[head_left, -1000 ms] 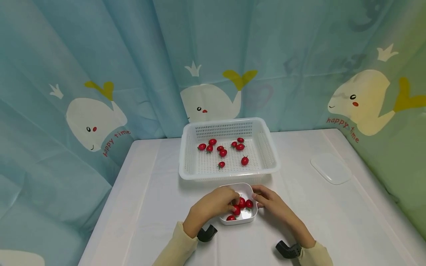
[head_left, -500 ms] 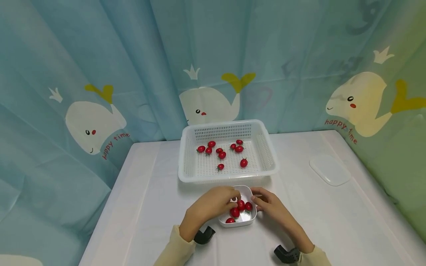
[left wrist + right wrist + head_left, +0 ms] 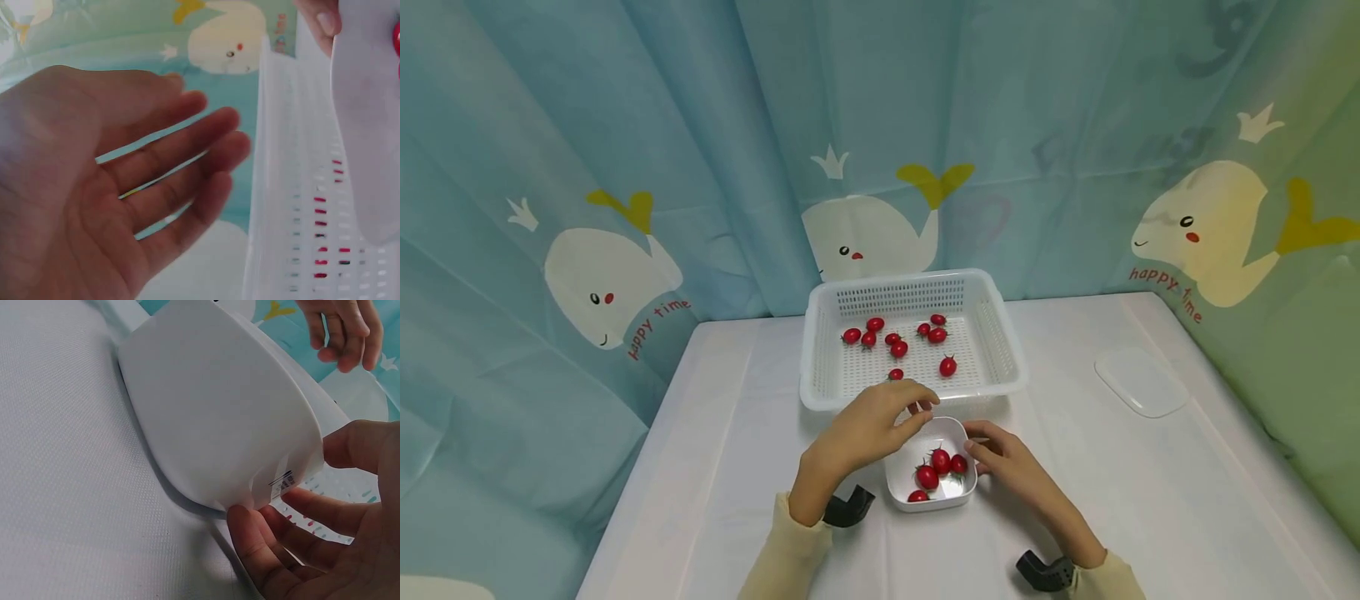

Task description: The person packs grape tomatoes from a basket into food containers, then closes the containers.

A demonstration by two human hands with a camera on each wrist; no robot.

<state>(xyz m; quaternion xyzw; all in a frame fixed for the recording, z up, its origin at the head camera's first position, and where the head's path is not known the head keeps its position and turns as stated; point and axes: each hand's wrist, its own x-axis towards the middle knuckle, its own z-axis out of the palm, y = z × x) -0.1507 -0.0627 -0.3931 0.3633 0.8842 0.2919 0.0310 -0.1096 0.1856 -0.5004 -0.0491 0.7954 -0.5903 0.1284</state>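
My left hand (image 3: 871,423) is raised over the near rim of the white basket, left of a small white box (image 3: 901,479). Its fingers are relaxed and slightly curved, and the left wrist view shows nothing in the palm (image 3: 94,219). My right hand (image 3: 1011,462) holds the box at its right end. In the right wrist view, the thumb (image 3: 356,447) lies at the box's rim and the fingers (image 3: 253,547) at its outer wall. Several red cherry tomatoes (image 3: 927,477) with green stems lie inside the box.
Behind the box, a white perforated basket (image 3: 1011,350) holds several more cherry tomatoes (image 3: 948,367). A clear lid (image 3: 1142,383) lies on the white tablecloth (image 3: 1075,358) to the right. A blue-green curtain (image 3: 737,167) printed with whales hangs behind the table.
My left hand has come out of the white box and moved up and slightly left, toward the basket. The right hand keeps its hold on the box. The tomatoes in the box are more visible.
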